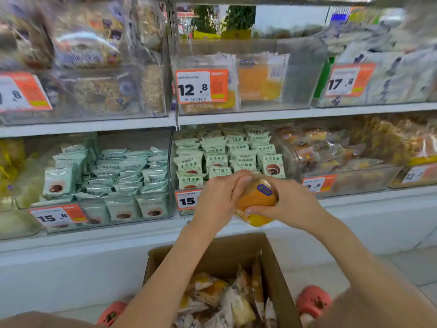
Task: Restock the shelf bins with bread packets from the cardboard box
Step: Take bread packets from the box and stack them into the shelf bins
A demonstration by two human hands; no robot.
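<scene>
Both hands on one bread packet [256, 201], held up in front of the lower shelf, above the open cardboard box [276, 268]. My left hand [216, 200] grips its left side, fingers curled over the top edge. My right hand [289, 204] grips the right side, thumb along the lower front. Packet is clear wrap, orange-brown bun inside, blue oval label facing me, yellow printed strip at the bottom end.

Box sits low between my arms, flaps open, holding more packets [227, 299] in a loose pile, mixed white and yellow wrappers.

Behind my hands: bin [227, 157] of pale green packets, price tag starting "15". To the right, a clear bin [343, 176] with similar orange bun packets. Upper shelf, centre bin [295, 91] tagged 12.8 has a few yellow packets at its left, right part bare. Pink shoes [313, 301] show on the floor either side of the box.
</scene>
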